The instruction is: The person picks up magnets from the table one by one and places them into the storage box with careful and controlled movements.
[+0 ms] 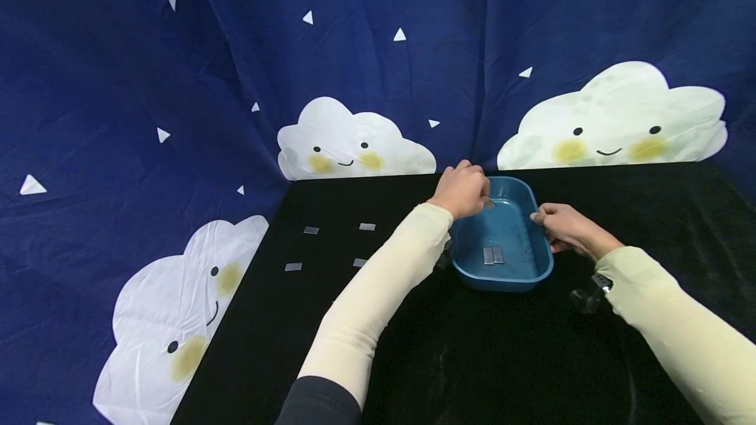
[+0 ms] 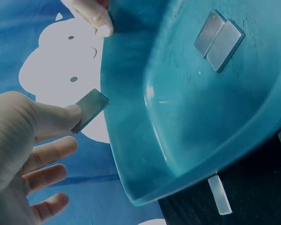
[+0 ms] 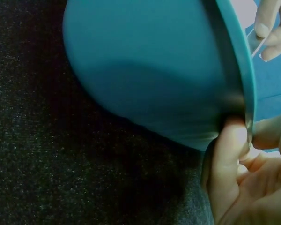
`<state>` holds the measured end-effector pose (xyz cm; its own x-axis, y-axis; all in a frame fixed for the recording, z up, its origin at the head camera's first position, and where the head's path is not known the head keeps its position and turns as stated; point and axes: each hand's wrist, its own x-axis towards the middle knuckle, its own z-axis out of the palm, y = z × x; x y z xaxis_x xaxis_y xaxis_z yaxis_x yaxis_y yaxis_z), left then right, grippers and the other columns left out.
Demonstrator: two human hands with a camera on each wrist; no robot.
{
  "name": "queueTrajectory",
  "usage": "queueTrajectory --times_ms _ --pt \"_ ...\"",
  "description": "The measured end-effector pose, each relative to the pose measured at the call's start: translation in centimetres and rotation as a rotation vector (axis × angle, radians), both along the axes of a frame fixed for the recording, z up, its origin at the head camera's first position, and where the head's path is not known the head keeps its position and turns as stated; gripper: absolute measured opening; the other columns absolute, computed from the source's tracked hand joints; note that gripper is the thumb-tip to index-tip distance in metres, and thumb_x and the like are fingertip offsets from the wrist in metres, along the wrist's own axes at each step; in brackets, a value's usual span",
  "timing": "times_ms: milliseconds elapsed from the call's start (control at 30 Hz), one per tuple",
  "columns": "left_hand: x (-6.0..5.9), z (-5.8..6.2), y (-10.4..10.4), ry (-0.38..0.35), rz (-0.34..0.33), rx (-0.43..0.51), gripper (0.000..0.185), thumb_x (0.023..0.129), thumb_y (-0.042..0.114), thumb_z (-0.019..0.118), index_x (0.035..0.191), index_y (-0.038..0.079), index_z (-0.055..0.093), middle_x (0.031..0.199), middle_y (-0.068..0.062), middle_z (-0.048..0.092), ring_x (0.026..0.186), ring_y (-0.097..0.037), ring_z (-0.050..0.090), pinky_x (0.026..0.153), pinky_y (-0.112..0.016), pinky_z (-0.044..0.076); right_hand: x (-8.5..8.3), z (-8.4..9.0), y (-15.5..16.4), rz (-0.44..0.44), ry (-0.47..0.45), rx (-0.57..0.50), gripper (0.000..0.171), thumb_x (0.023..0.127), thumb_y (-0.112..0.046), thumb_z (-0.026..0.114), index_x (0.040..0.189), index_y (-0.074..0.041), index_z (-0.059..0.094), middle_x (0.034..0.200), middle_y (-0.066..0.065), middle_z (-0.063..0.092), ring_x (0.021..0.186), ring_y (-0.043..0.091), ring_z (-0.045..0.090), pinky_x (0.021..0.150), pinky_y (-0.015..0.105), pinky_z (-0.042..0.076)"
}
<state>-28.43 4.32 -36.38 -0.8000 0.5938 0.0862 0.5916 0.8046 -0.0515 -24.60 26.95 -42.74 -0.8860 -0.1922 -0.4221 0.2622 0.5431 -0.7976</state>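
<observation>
My left hand point(image 1: 462, 190) is over the far left part of a blue plastic basin point(image 1: 514, 218). Between its thumb and fingers it pinches a small silver rectangular metal block point(image 2: 91, 110); the other fingers are spread apart in the left wrist view. On the basin floor two similar metal blocks point(image 1: 487, 255) lie side by side near the front. At the basin's right side, my right hand point(image 1: 569, 228) grips the rim point(image 3: 246, 70) between thumb and fingers. The basin's left edge is partly hidden by the left forearm.
Several more small silver plates point(image 1: 311, 231) lie spaced apart on the black tabletop point(image 1: 331, 326), left of the basin; the left sleeve partly covers one. A dark blue curtain point(image 1: 366, 64) with white clouds hangs behind and to the left of the table.
</observation>
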Motion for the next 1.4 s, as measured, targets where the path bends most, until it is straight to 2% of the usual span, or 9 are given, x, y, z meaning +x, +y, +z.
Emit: queueTrajectory --times_ms 400,933,1167,1400 --pt "0.0 -0.2 1.3 -0.027 -0.011 -0.012 0.013 0.095 0.030 0.064 0.096 0.031 0.077 0.108 0.014 0.066 0.104 -0.010 0.050 0.084 -0.029 0.044 0.5 0.3 -0.3 -0.021 0.027 -0.001 0.025 0.106 -0.025 0.035 0.084 -0.014 0.039 0.073 -0.001 0.043 0.063 0.013 0.053 0.057 0.025 0.053" --pt "-0.1 -0.7 1.1 -0.032 0.006 0.009 0.012 0.094 0.029 0.065 0.096 0.031 0.077 0.107 0.013 0.065 0.102 -0.009 0.049 0.083 -0.027 0.044 0.4 0.2 -0.3 0.000 0.034 0.038 0.026 0.107 -0.029 0.033 0.090 -0.011 0.042 0.078 0.001 0.045 0.069 0.016 0.054 0.061 0.028 0.053" --pt "-0.2 -0.6 0.8 -0.013 0.005 0.013 0.020 0.098 0.024 0.059 0.106 0.031 0.076 0.112 0.013 0.065 0.105 -0.009 0.051 0.087 -0.029 0.045 0.4 0.2 -0.5 -0.002 0.034 0.044 0.026 0.106 -0.029 0.034 0.089 -0.011 0.042 0.077 0.001 0.046 0.069 0.016 0.054 0.062 0.028 0.053" --pt "-0.4 -0.8 -0.1 0.017 0.003 0.033 0.019 0.097 0.024 0.057 0.093 0.030 0.075 0.105 0.012 0.066 0.100 -0.012 0.051 0.081 -0.030 0.045 0.4 0.0 -0.5 -0.010 0.039 0.045 0.026 0.107 -0.027 0.033 0.089 -0.011 0.041 0.076 0.000 0.044 0.067 0.016 0.054 0.061 0.028 0.053"
